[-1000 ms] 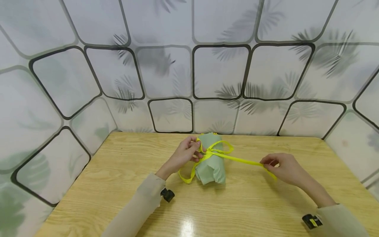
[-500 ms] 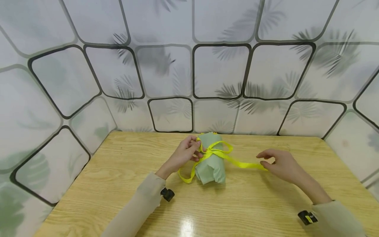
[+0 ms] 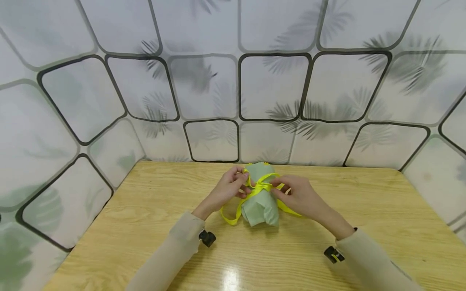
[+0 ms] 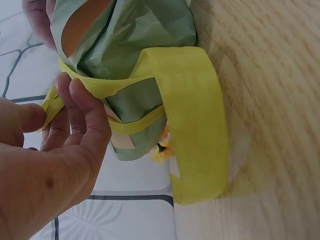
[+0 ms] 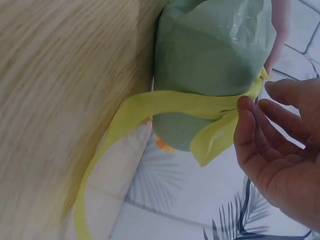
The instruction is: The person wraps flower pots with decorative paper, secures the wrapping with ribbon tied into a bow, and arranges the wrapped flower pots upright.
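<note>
A small bouquet [image 3: 259,208] wrapped in pale green paper lies on the table, tied round its middle with a yellow ribbon [image 3: 261,186]. Orange-yellow flowers [image 4: 162,151] show at its far end in the left wrist view. My left hand [image 3: 227,186] pinches a ribbon loop between thumb and fingers, left of the knot. At the right of the knot is my right hand [image 3: 302,198], its fingers bent; in the right wrist view a gap shows between thumb and fingertips, which lie right at the ribbon [image 5: 200,104]. One ribbon tail hangs to the table on the right.
The light wooden table [image 3: 153,202] meets a patterned curtain wall [image 3: 207,89] at its back edge, just behind the bouquet. A second, wide ribbon loop [image 4: 192,120] droops on the bouquet's left. Each wrist carries a small black camera [image 3: 207,238].
My right hand has let go of the ribbon tail it was pulling out to the right and has moved left to the knot. The left hand has kept its place and grip.
</note>
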### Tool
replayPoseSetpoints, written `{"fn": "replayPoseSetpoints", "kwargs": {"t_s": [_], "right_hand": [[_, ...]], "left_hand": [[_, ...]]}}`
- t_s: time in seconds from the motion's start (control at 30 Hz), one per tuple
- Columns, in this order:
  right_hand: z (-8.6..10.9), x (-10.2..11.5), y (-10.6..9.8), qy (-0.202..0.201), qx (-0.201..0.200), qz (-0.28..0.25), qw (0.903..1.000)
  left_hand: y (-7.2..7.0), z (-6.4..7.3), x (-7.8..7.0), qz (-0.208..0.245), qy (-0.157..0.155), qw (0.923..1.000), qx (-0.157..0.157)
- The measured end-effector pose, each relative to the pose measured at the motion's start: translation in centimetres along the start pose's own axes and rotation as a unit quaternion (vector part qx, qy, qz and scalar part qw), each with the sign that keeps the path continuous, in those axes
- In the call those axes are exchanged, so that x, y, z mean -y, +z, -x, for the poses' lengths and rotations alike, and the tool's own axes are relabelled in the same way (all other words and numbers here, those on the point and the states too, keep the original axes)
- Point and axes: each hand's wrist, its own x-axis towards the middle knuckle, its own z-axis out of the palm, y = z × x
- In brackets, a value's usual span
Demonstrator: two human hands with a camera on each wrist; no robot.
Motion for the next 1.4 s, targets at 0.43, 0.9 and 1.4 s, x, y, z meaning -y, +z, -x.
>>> {"fn": "replayPoseSetpoints", "kwargs": {"t_s": [0.43,0.9,1.4], "right_hand": [[0.1,0.3,0.4,-0.024,-0.001,-0.01,0.9997],[1.7,0.2,-0.9,-0.025,0.006,-0.002,0.9997],[3.7,-0.1,-2.8,-0.001,0.015,0.007,0.9999]], "left_hand": [[0.1,-0.1,-0.1,0.005,-0.011,0.9999,-0.003],[0.0,-0.2,0.1,0.002,-0.013,0.9999,0.0],[0.1,-0.2,-0.1,0.006,-0.015,0.9999,0.004]]}}
